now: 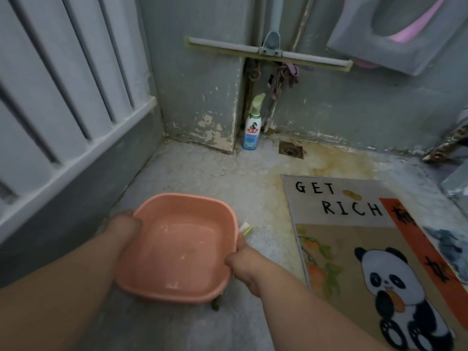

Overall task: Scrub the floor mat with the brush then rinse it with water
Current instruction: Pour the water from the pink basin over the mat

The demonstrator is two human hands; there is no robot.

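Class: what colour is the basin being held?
Salmon pink; the basin shows best in the head view.

Head view. A pink basin (pixel 182 198) holding shallow water is held above the concrete floor (pixel 202 168). The left hand (pixel 124 226) grips its left rim and the right hand (pixel 243 269) grips its right rim. The white head of a brush (pixel 246 228) shows just beyond the right hand, against the basin's edge. To the right, the floor mat (pixel 354 236) lies flat, printed "GET RICH" with a panda. A spray bottle (pixel 252 133) stands upright in the far corner, near a floor drain (pixel 290 150). A squeegee (pixel 253 50) leans on the wall above, and a radiator (pixel 63 84) lines the left side.
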